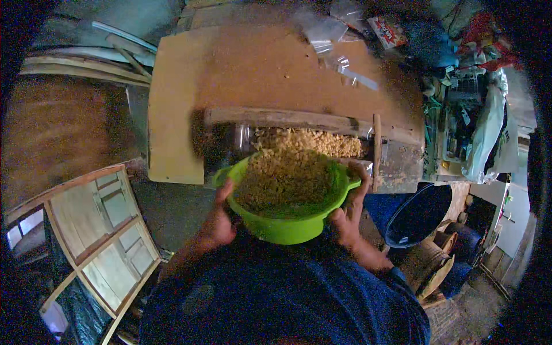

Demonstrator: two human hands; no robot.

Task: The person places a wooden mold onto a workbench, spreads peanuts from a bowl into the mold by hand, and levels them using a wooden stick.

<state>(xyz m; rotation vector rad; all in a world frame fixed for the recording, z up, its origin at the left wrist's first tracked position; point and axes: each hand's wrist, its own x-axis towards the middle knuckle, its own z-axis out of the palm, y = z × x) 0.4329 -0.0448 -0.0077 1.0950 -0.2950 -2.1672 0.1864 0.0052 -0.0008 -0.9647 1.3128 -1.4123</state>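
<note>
A lime-green two-handled basin (287, 230) is held in front of my body, tilted toward the bench. Brownish, grainy material (282, 181) fills much of it, blurred as it spills over the far rim. Beyond that rim, pale tan bits (322, 141) lie in a wood-edged trough. My left hand (221, 215) grips the basin's left side, with the thumb up by the rim. On the other side, my right hand (351, 210) is closed around the right handle and wall. The undersides of both hands' fingers are partly hidden by the basin.
The trough sits at the near edge of a brown board-topped bench (259, 69). An upright wooden strip (376, 152) stands at its right end. Clutter and a white plastic bag (486, 135) lie at right. Below is a dark blue barrel (417, 215); a wooden-framed panel (100, 241) leans at left.
</note>
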